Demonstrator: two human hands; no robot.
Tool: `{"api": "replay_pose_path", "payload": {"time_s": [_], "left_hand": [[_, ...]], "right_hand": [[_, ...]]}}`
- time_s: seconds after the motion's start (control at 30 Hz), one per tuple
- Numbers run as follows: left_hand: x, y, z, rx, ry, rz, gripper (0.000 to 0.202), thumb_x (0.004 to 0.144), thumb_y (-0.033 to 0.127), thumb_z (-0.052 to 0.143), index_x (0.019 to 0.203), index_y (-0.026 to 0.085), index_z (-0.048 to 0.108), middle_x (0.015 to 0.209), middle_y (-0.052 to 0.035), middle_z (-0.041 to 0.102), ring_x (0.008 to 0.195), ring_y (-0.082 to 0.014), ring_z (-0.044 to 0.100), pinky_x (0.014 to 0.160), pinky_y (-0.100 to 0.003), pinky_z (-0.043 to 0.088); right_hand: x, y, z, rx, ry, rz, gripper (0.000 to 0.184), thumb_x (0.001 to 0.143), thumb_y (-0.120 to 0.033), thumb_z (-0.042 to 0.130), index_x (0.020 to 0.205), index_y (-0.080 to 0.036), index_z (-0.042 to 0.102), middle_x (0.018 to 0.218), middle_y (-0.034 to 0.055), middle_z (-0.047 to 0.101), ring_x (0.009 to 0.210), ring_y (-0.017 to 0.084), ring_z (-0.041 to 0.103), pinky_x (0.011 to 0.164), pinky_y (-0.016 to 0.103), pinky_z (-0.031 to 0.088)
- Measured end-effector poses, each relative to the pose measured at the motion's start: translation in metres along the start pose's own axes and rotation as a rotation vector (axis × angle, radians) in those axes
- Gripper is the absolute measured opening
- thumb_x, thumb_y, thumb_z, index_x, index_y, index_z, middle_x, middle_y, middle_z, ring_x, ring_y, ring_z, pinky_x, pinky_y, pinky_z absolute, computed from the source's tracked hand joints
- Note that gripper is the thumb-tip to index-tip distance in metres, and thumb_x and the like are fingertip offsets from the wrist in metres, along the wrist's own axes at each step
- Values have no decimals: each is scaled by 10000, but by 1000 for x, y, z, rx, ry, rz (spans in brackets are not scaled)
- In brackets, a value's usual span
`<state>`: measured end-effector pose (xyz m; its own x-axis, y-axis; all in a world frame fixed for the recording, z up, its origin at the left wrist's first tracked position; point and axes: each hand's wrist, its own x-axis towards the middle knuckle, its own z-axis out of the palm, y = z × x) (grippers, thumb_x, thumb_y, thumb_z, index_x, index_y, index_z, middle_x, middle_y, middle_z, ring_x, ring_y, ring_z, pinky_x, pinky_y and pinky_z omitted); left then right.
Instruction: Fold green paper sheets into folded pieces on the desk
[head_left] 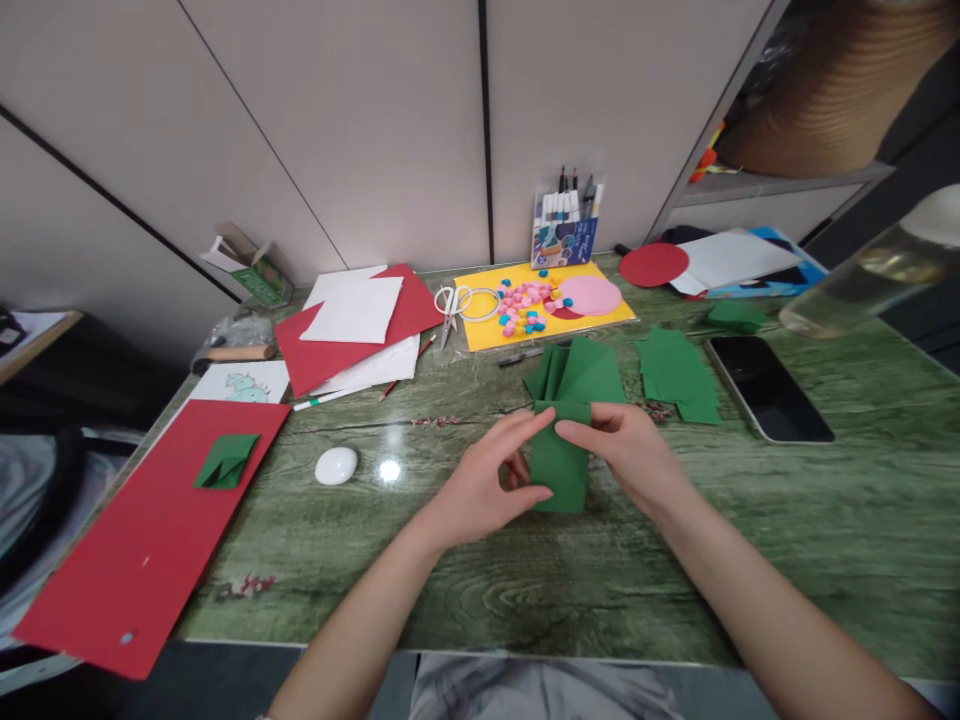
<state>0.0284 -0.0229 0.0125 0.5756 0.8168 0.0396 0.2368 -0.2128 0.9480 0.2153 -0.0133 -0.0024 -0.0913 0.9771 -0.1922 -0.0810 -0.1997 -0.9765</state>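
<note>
A folded green paper point(561, 462) lies on the green tabletop point(750, 540), fanned into pleats at its far end. My left hand point(484, 485) pinches its left side, thumb under the lower edge and forefinger on the top fold. My right hand point(626, 450) grips the upper right corner with thumb and fingers closed on the fold. Both hands meet over the paper's top edge.
Green paper pieces point(677, 372) and a phone point(769, 387) lie to the right. A yellow sheet point(487, 330) with small pompoms, scissors point(451, 305), a marker pack point(564, 228), red and white sheets point(352, 325), a white pebble-like object point(336, 465) and a red sheet point(142, 545) bearing a folded green piece point(225, 460) lie around.
</note>
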Motion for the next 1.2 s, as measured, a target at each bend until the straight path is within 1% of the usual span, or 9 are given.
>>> {"api": "replay_pose_path", "payload": {"time_s": [0.2,0.47,0.63,0.8,0.87,0.93,1.0,1.07,1.2], "left_hand": [[0,-1,0,-8,-9,-16,711,729,162,628,1335,381,326,1324,-48,358,681,-85,499,652,-278,505],[1,-2,1,-28,2,-18,698,734,179,625,1336,372,329,1332,-58,352,678,-83,495,647,-277,502],[1,-4,1,-47,-3,-25,633,737,198,629,1302,363,395,1311,-51,379,666,-80,487,649,-277,495],[1,-4,2,-78,13,-43,635,730,218,635,1305,350,399,1334,-62,373,664,-84,491,642,-281,493],[1,-5,2,-94,19,-48,646,724,224,644,1308,348,396,1344,-64,364,670,-84,495,642,-278,493],[2,-7,0,-114,35,-50,661,715,222,656,1307,356,394,1350,-58,355,673,-81,495,638,-269,490],[2,-10,-2,-133,64,-41,681,707,212,666,1307,371,385,1356,-49,342,669,-73,491,625,-255,482],[3,-12,-4,-140,88,-27,691,708,201,665,1308,383,375,1367,-45,322,665,-67,488,619,-247,474],[2,-13,-5,-103,112,-3,669,726,220,651,1312,379,370,1370,-53,317,665,-69,491,625,-257,475]], "right_hand": [[0,-3,2,26,27,12,212,620,-336,733,767,-183,721,681,14,686,602,138,577,596,269,445],[1,1,7,-23,77,-11,253,642,-370,710,778,-158,705,632,13,647,555,136,538,501,251,396],[0,-1,8,-8,89,-11,211,649,-357,708,738,-166,700,615,2,633,542,124,519,498,242,385],[1,1,9,20,105,3,225,635,-367,716,731,-165,688,623,-4,623,549,120,510,521,246,390],[1,1,9,44,98,7,237,634,-383,714,710,-163,670,615,-12,604,548,112,494,527,240,382],[2,0,6,37,33,32,255,647,-404,699,678,-157,645,610,-15,583,555,109,481,532,237,368],[2,-2,3,-15,-74,68,279,655,-420,686,641,-151,616,597,-16,551,557,108,462,529,236,347],[3,-3,0,-101,-121,61,322,650,-436,684,563,-154,554,539,-35,471,523,95,405,502,232,300],[3,-3,-1,-237,-56,-33,462,637,-483,672,457,-178,375,480,-69,274,475,74,256,468,240,181]]}}
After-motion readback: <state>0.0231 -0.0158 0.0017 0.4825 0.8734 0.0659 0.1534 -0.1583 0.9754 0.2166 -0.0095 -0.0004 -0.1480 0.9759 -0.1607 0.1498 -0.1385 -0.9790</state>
